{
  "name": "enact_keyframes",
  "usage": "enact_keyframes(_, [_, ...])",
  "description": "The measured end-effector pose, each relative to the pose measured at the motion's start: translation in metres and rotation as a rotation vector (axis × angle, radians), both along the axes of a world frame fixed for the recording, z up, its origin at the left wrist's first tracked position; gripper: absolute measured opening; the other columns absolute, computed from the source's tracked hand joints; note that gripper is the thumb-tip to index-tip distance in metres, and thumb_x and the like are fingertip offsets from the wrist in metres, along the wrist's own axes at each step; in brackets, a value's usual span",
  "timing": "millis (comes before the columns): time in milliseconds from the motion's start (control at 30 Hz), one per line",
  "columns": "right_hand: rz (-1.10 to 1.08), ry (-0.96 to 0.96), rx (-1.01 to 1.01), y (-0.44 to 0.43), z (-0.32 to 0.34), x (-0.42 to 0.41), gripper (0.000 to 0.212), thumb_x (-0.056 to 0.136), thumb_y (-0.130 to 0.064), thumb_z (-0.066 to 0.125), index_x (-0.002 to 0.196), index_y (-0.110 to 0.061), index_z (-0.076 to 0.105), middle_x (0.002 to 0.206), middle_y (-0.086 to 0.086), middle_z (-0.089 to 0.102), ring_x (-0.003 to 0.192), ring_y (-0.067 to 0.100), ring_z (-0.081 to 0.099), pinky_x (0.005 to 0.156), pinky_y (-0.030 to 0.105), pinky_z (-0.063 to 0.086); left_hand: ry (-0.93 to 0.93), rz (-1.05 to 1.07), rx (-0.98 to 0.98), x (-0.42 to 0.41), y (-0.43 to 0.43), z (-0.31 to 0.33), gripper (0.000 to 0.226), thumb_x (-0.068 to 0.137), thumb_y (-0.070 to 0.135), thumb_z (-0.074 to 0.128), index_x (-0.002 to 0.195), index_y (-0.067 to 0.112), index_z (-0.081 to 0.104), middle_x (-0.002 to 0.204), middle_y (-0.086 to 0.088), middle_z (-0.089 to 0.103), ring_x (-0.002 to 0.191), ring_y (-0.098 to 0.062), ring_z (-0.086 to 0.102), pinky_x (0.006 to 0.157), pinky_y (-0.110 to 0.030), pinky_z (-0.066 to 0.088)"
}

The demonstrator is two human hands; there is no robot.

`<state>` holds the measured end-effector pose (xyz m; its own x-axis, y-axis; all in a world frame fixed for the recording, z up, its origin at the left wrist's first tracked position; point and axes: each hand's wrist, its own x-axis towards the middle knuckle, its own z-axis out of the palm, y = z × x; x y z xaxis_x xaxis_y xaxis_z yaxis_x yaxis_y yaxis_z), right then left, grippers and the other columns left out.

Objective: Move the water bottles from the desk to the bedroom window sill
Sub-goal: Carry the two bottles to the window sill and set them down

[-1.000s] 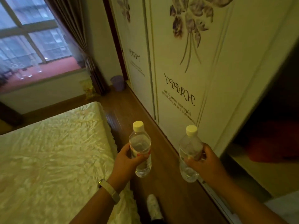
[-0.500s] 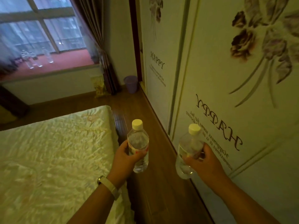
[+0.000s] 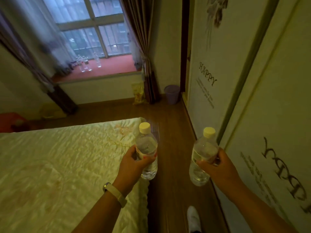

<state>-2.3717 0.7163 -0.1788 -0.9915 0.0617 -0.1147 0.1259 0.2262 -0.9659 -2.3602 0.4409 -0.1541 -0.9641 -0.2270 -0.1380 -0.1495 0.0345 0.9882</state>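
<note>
My left hand (image 3: pixel 133 163) grips a clear water bottle (image 3: pixel 146 148) with a pale yellow cap, held upright above the bed's corner. My right hand (image 3: pixel 217 163) holds a second clear bottle (image 3: pixel 202 157) with the same kind of cap, close to the wardrobe door. Far ahead, the red window sill (image 3: pixel 114 67) carries several clear bottles (image 3: pixel 87 63) standing together towards its left side.
A bed with a cream quilted cover (image 3: pixel 58 165) fills the left. White wardrobe doors with flower prints (image 3: pixel 252 115) line the right. A narrow wooden floor strip (image 3: pixel 170 132) runs between them to the window. A lilac bin (image 3: pixel 172 94), a yellow bag (image 3: pixel 138 93) and a tied curtain (image 3: pixel 148 64) stand by the sill.
I have walked forward along the wardrobe; the window and sill are nearer and more central. Both hands keep the same hold on their bottles.
</note>
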Motion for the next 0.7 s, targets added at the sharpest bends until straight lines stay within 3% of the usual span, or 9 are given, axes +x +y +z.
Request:
enact_keyframes(233, [0.143, 0.013, -0.028, 0.010, 0.016, -0.144, 0.059, 0.073, -0.024, 0.083, 0.124, -0.026, 0.053, 0.112, -0.004, 0.065, 0.103, 0.017, 0.063, 0.089, 0.043, 0.055, 0.007, 0.137, -0.061, -0.103, 0.020, 0.026, 0.044, 0.076, 0.000, 0.079, 0.112, 0.022, 0.066, 0.105, 0.001, 0.075, 0.093, -0.010, 0.072, 0.072, -0.021, 0.055])
enact_keyframes(367, [0.213, 0.039, -0.057, 0.012, 0.026, -0.210, 0.053, 0.077, -0.016, 0.080, 0.123, -0.021, 0.053, 0.110, -0.004, 0.065, 0.094, 0.005, 0.063, 0.070, 0.016, 0.052, 0.027, 0.182, -0.069, -0.148, 0.031, 0.031, 0.044, 0.076, 0.001, 0.079, 0.112, 0.023, 0.065, 0.105, 0.003, 0.074, 0.092, -0.006, 0.072, 0.068, -0.017, 0.056])
enact_keyframes(467, [0.244, 0.067, -0.063, 0.006, 0.034, -0.243, 0.051, 0.078, -0.011, 0.079, 0.119, -0.024, 0.051, 0.103, -0.013, 0.062, 0.089, -0.001, 0.059, 0.062, 0.006, 0.048, 0.019, 0.215, -0.053, -0.172, 0.033, 0.032, 0.045, 0.075, 0.001, 0.080, 0.110, 0.026, 0.066, 0.106, 0.003, 0.075, 0.094, -0.008, 0.072, 0.068, -0.017, 0.056])
enact_keyframes(633, [0.284, 0.001, -0.086, -0.004, 0.029, -0.298, 0.057, 0.077, -0.014, 0.080, 0.125, -0.021, 0.051, 0.111, -0.004, 0.063, 0.101, 0.013, 0.062, 0.070, 0.016, 0.047, 0.010, 0.248, -0.056, -0.224, 0.027, 0.028, 0.044, 0.075, 0.000, 0.080, 0.111, 0.022, 0.066, 0.104, 0.003, 0.075, 0.092, -0.008, 0.072, 0.068, -0.017, 0.056])
enact_keyframes(700, [0.290, -0.007, -0.079, -0.012, 0.029, -0.321, 0.053, 0.077, -0.012, 0.079, 0.122, -0.022, 0.051, 0.108, -0.006, 0.062, 0.098, 0.009, 0.061, 0.066, 0.015, 0.048, 0.012, 0.249, -0.059, -0.247, 0.023, 0.022, 0.044, 0.075, 0.000, 0.079, 0.112, 0.020, 0.065, 0.103, 0.004, 0.074, 0.089, -0.005, 0.072, 0.067, -0.015, 0.056])
